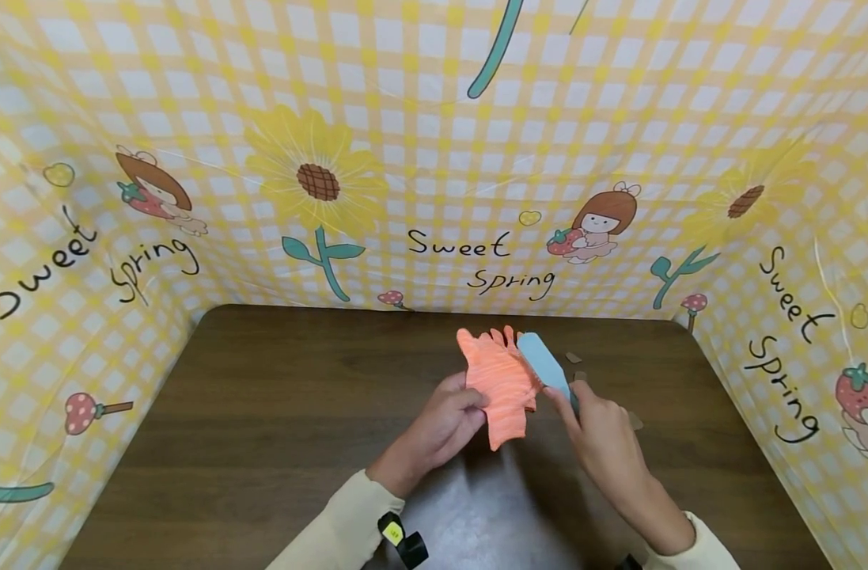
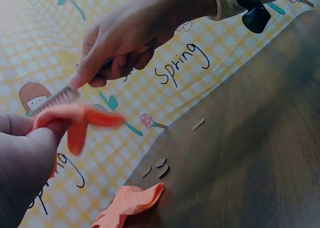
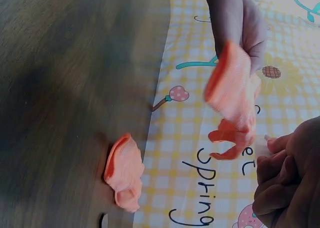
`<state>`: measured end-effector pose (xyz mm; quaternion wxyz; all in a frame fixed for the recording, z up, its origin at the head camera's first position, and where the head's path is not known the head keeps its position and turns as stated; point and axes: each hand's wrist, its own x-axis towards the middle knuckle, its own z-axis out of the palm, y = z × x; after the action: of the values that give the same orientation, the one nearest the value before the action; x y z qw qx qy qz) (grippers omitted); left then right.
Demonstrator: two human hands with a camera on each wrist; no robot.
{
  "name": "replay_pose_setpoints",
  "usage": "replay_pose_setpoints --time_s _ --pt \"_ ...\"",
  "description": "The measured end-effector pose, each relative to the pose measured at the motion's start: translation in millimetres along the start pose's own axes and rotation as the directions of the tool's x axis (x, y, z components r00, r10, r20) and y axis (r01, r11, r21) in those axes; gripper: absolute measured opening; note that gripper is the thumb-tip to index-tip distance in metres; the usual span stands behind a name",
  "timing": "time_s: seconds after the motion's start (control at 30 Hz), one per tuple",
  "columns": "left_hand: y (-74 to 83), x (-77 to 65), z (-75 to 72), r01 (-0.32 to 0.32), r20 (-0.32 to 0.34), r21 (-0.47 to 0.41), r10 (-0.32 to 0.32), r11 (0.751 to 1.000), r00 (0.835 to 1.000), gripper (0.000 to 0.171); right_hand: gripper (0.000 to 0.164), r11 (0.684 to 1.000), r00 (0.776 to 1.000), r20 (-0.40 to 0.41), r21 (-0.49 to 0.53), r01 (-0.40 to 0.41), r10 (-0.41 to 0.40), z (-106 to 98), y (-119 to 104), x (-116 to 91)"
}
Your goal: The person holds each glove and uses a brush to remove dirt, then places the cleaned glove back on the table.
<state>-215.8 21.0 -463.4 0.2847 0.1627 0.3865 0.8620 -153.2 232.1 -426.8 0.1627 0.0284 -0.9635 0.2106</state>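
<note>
My left hand [image 1: 448, 419] pinches an orange knitted glove [image 1: 501, 380] at its side, holding it up over the table with its cuff hanging toward me. My right hand [image 1: 608, 443] grips the handle of a light blue brush [image 1: 543, 360], whose flat back faces up in the head view. In the left wrist view, pale bristles [image 2: 65, 96] sit right at the glove's upper side. A second orange glove [image 3: 124, 175] lies on the table beyond, in both wrist views.
Several small brown flakes [image 2: 161, 163] lie scattered on the dark wooden table [image 1: 277, 412]; in the head view some flakes [image 1: 573, 358] show beyond the right hand. A yellow checked cloth [image 1: 434, 158] with printed flowers and lettering walls the table at the back and both sides.
</note>
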Motion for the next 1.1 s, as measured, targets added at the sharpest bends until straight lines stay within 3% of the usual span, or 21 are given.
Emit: replay_pose_setpoints --time_s 0.1,0.33,0.6,0.8,1.0,1.1 --pt "-0.2 0.2 -2.1 -0.003 -0.019 -0.007 0.003 1.000 1.000 0.058 0.027 0.999 0.999 -0.012 0.017 0.030 -0.030 1.4 -5.4 -2.4" --pt "2.2 3.8 0.9 0.002 0.048 -0.016 -0.001 1.000 0.999 0.062 0.020 0.989 0.988 0.058 0.039 0.140 -0.142 10.7 -23.8 -10.5" --pt "-0.3 2.5 0.6 0.032 0.004 -0.009 -0.032 0.999 0.999 0.067 0.023 0.986 0.987 -0.032 -0.054 0.159 -0.160 15.0 -10.9 -7.9" --pt "-4.6 3.3 -3.2 0.021 -0.004 -0.016 -0.021 1.000 1.000 0.068 0.025 0.997 0.997 -0.019 -0.027 0.076 -0.077 13.1 2.0 -3.0" --pt "-6.2 3.5 -14.3 -0.017 -0.097 -0.045 0.012 0.999 0.995 0.063 0.033 0.998 0.998 -0.014 -0.011 -0.062 0.061 8.3 26.0 6.6" --pt "-3.1 1.9 -20.9 -0.032 -0.113 -0.060 0.025 0.998 0.993 0.063 0.037 0.993 0.993 -0.030 -0.018 -0.115 0.114 4.4 38.3 10.0"
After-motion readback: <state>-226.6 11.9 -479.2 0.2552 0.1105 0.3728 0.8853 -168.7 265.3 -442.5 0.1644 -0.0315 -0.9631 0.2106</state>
